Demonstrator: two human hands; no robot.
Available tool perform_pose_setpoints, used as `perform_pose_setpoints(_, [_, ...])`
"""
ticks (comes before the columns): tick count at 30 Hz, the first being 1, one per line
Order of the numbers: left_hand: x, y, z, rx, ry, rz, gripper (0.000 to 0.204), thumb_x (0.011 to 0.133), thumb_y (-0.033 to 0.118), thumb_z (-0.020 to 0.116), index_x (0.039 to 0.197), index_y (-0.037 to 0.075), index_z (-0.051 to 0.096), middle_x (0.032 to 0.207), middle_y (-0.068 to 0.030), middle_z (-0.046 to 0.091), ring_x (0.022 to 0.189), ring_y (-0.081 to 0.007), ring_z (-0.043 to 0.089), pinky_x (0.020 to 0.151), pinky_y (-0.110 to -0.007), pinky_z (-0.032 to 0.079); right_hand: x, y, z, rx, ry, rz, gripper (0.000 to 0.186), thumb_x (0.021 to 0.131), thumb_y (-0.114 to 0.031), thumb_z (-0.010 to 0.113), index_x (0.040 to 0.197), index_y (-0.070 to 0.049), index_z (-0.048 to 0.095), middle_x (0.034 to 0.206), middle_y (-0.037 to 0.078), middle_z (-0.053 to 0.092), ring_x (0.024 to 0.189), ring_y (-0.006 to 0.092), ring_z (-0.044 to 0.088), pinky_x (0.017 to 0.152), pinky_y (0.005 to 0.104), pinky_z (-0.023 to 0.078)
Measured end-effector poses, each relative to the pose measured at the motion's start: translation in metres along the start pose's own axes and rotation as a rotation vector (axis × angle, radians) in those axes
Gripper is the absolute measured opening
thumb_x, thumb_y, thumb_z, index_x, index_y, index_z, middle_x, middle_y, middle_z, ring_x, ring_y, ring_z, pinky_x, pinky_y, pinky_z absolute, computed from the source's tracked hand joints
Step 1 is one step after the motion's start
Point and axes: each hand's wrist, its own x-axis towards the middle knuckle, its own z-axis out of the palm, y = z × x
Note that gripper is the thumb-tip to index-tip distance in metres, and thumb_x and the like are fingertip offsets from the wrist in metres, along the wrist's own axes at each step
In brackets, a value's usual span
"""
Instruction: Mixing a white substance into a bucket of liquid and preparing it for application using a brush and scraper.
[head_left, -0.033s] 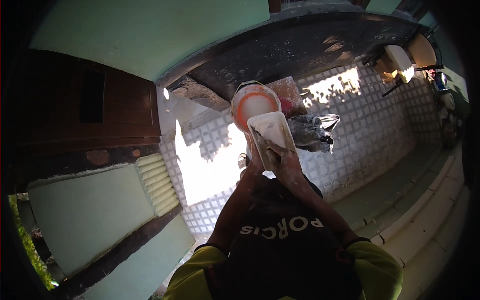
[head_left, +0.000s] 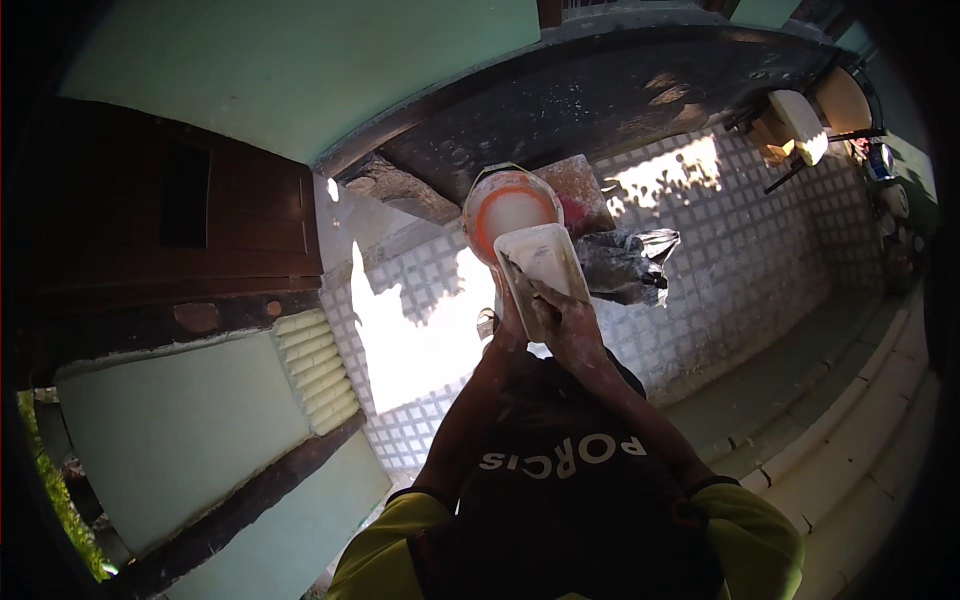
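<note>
A white, rectangular plastic tub (head_left: 548, 250) with rounded corners is held up in front of my body, smeared with pale and dark residue. My left hand (head_left: 511, 318) grips its left side, the fingers partly hidden beneath. Over the tub's near right part lies my right hand (head_left: 572, 325), with its fingers bent inward across the rim; whether a small tool is in them cannot be made out. Just beyond the tub stands a round bucket (head_left: 482, 222) with an orange ring inside and whitish contents. The tub overlaps the bucket's near edge in the picture.
Right of the bucket lie a stained reddish board (head_left: 582, 190) and a crumpled dark plastic bag (head_left: 622, 266). A low dark wall (head_left: 560, 100) runs behind them. Chairs (head_left: 800, 125) stand at the far right on the patterned tile floor (head_left: 740, 270). A brown wooden door (head_left: 250, 210) is at left.
</note>
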Motion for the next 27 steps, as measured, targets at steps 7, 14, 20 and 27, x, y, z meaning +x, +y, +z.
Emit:
perform_pose_setpoints(7, [-0.018, 0.035, 0.017, 0.152, -0.044, 0.022, 0.074, 0.093, 0.067, 0.025, 0.145, 0.015, 0.031, 0.141, -0.0091, 0.043, 0.127, -0.0286, 0.044, 0.106, -0.043, 0.037, 0.001, -0.023, 0.020, -0.002, 0.006, -0.040, 0.030, 0.087, -0.006, 0.061, 0.117, -0.003, 0.065, 0.101, 0.024, 0.067, 0.099, 0.0369, 0.065, 0.089, 0.0401, 0.050])
perform_pose_setpoints(14, [-0.039, 0.114, 0.022, 0.027, -0.307, -0.136, 0.069, 0.094, 0.053, 0.034, 0.146, 0.007, 0.030, 0.146, -0.0135, 0.039, 0.133, -0.0314, 0.039, 0.110, -0.048, 0.030, 0.009, -0.025, 0.014, 0.010, -0.141, -0.197, 0.030, 0.087, -0.012, 0.063, 0.117, -0.007, 0.065, 0.101, 0.021, 0.067, 0.095, 0.0376, 0.064, 0.086, 0.0426, 0.050])
perform_pose_setpoints(20, [-0.015, 0.122, 0.048, 0.061, 0.039, 0.044, 0.071, 0.094, 0.060, 0.026, 0.139, 0.007, 0.041, 0.138, -0.0116, 0.047, 0.125, -0.0306, 0.046, 0.107, -0.044, 0.035, 0.009, -0.045, 0.034, 0.040, -0.118, -0.149, 0.029, 0.088, -0.012, 0.063, 0.117, -0.004, 0.064, 0.103, 0.023, 0.066, 0.096, 0.0370, 0.065, 0.084, 0.0419, 0.050])
perform_pose_setpoints(27, [0.000, 0.105, 0.028, 0.173, 0.189, 0.295, 0.075, 0.093, 0.067, 0.021, 0.134, 0.009, 0.044, 0.133, -0.0084, 0.049, 0.121, -0.0258, 0.048, 0.105, -0.041, 0.038, 0.012, -0.053, 0.046, 0.130, -0.029, -0.095, 0.028, 0.090, -0.012, 0.061, 0.115, -0.001, 0.064, 0.094, 0.018, 0.066, 0.086, 0.0270, 0.061, 0.079, 0.0369, 0.049])
